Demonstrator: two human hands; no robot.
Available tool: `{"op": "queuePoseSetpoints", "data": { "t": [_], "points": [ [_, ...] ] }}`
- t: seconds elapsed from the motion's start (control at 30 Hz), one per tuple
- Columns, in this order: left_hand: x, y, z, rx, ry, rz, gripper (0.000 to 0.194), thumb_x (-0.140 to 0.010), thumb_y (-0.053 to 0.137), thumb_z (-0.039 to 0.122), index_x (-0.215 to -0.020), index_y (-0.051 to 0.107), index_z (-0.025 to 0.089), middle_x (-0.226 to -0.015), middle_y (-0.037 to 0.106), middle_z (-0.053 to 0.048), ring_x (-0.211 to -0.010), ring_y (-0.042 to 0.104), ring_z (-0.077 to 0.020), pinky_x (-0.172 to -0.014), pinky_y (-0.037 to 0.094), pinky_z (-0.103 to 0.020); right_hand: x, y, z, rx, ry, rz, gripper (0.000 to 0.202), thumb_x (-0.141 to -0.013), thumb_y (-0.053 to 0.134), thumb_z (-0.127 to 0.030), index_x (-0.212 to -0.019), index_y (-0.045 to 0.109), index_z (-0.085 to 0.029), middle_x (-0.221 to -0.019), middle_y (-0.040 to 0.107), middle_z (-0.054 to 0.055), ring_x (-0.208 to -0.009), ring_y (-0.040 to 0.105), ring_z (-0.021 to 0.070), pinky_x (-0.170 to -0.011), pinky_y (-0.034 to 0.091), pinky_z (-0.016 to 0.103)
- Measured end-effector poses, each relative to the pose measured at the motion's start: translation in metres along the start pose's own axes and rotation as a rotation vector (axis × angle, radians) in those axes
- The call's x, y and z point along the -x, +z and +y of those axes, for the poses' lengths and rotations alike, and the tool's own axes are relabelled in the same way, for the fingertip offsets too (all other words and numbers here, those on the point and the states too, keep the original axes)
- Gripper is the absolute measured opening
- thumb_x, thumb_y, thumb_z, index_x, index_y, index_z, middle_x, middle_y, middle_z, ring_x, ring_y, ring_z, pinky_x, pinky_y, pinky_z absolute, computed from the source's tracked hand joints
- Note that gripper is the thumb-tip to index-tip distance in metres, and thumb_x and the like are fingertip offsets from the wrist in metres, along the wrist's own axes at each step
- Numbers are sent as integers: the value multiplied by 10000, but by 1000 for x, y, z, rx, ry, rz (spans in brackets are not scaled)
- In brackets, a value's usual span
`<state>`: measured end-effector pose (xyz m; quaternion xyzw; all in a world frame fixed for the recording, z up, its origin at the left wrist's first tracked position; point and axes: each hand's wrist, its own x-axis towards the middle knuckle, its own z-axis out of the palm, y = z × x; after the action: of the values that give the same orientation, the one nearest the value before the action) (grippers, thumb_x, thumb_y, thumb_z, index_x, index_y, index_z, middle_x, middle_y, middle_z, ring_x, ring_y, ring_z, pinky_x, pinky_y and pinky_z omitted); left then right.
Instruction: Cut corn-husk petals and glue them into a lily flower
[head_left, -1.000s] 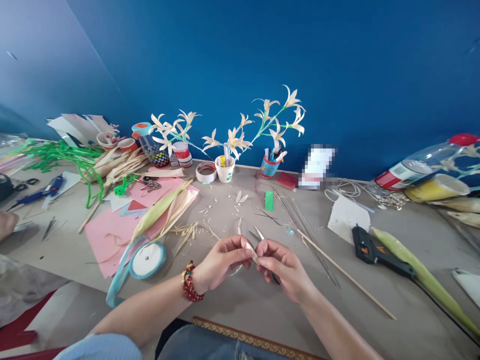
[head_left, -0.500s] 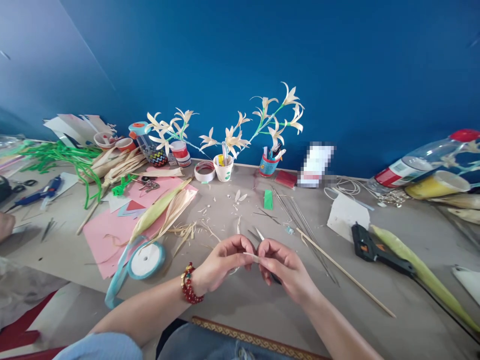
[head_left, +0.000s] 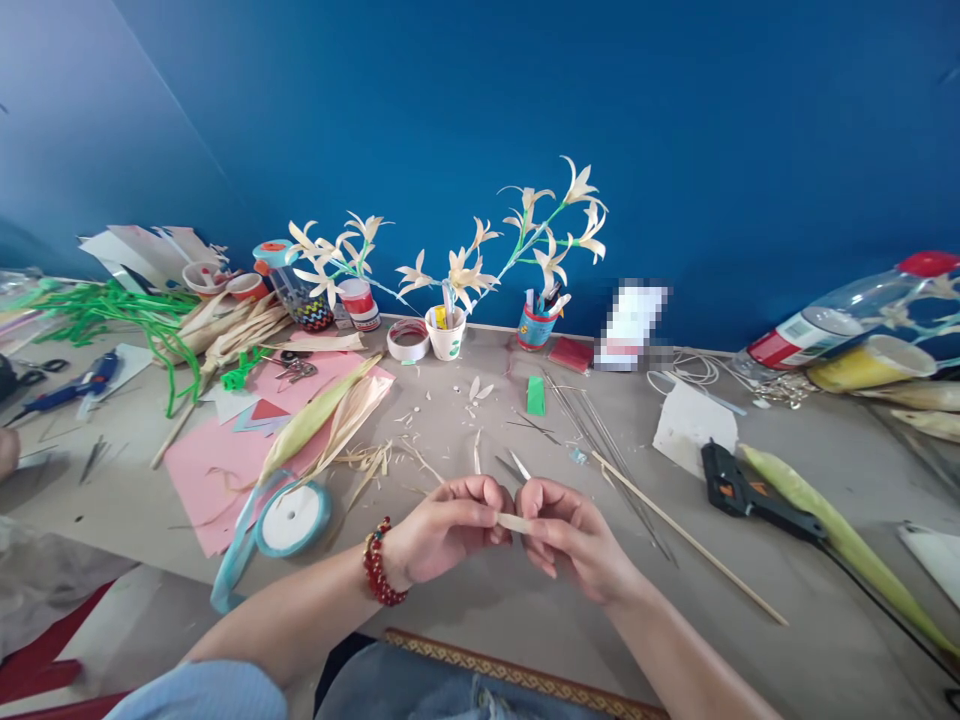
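Between my two hands is a small pale strip (head_left: 513,522), pinched at its left end by my left hand (head_left: 461,520) and at its right end by my right hand (head_left: 566,530). Both hands have curled fingers. The silver blades of a pair of scissors (head_left: 519,465) show just behind them, their handles mostly hidden by my right hand. A thin white piece (head_left: 477,452) lies beyond my left fingers. Small petal-like pieces (head_left: 481,390) and scraps rest farther back on the grey table (head_left: 510,640).
A white cup (head_left: 447,340) holds husk flowers at the back. Left are a blue ribbon roll (head_left: 292,518), corn husk (head_left: 311,420) and pink paper (head_left: 199,460). Right are a wooden stick (head_left: 690,538), wires (head_left: 615,450) and a black glue gun (head_left: 757,500). Another person's hand (head_left: 7,452) shows far left.
My hands have moved slightly apart, and more of the pale strip shows between my fingertips. The view has shifted slightly.
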<state>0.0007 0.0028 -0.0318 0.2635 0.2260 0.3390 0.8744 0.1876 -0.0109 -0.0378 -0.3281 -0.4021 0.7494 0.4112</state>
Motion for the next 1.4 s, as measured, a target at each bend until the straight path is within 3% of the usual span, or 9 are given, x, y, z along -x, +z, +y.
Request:
{"op": "queuePoseSetpoints", "data": {
  "t": [0.13, 0.23, 0.33, 0.47, 0.67, 0.87, 1.07, 1.27, 1.4],
  "points": [
    [-1, 4, 0, -67, 139, 42, 172, -740, 722, 278, -704, 598, 164, -704, 535, -21, -673, 504, -134, -714, 417, -280, -2, 2, -1, -94, -38, 135, 251, -743, 757, -352, -704, 557, -206, -559, 476, -58, -447, 357, 76, -428, 327, 202],
    [0, 9, -4, -288, 319, 141, 165, -739, 753, 261, -826, 644, 173, -854, 591, -37, -768, 534, -139, -737, 419, -261, -4, 7, 2, -8, -45, 248, 267, -717, 786, -376, -692, 589, -196, -624, 513, -35, -511, 427, 89, -474, 358, 211],
    [0, 10, -8, -375, 439, 213, 139, -764, 736, 267, -814, 636, 183, -872, 566, -23, -776, 519, -129, -713, 419, -245, -4, 14, 6, 86, -58, 298, 292, -712, 788, -413, -690, 604, -186, -642, 510, -27, -528, 437, 95, -499, 378, 224],
    [1, 5, -5, -545, 453, 251, 107, -816, 659, 261, -771, 622, 172, -879, 562, -38, -760, 509, -130, -686, 409, -239, -2, 17, 4, 267, -105, 279, 283, -783, 710, -459, -749, 616, -194, -665, 521, -18, -564, 457, 116, -530, 399, 238],
    [4, 2, 1, -985, 372, 200, 35, -779, 593, 149, -753, 591, 173, -767, 602, -15, -731, 531, -144, -716, 397, -249, -1, 11, -6, 464, -103, 196, 301, -798, 689, -453, -712, 563, -193, -638, 478, -32, -531, 386, 93, -471, 313, 212],
    [0, 1, 0, -614, 211, 143, 94, -812, 613, 249, -819, 569, 166, -709, 569, -6, -667, 497, -122, -623, 356, -230, -2, 7, -2, 249, 8, 211, 291, -781, 708, -435, -732, 550, -196, -628, 496, -38, -533, 448, 97, -503, 360, 215],
    [0, 2, 0, -629, 289, 168, 145, -814, 660, 289, -821, 606, 155, -744, 527, -3, -661, 444, -105, -602, 338, -218, -1, 9, -3, 287, -22, 188, 275, -786, 705, -426, -731, 569, -194, -613, 473, -42, -545, 442, 103, -514, 371, 218],
    [0, 0, -1, -540, 216, 154, 195, -800, 685, 333, -795, 614, 151, -736, 532, -10, -664, 455, -108, -617, 347, -220, 0, 9, -1, 285, -73, 202, 237, -800, 702, -390, -736, 580, -197, -675, 499, -29, -553, 442, 99, -510, 378, 221],
    [0, 0, -2, -383, 200, 80, 215, -765, 725, 336, -775, 614, 152, -755, 568, -23, -726, 523, -135, -701, 385, -246, 0, 9, 3, 138, -97, 156, 222, -793, 727, -343, -720, 579, -195, -690, 506, -29, -552, 465, 94, -505, 377, 220]
  ]
}}
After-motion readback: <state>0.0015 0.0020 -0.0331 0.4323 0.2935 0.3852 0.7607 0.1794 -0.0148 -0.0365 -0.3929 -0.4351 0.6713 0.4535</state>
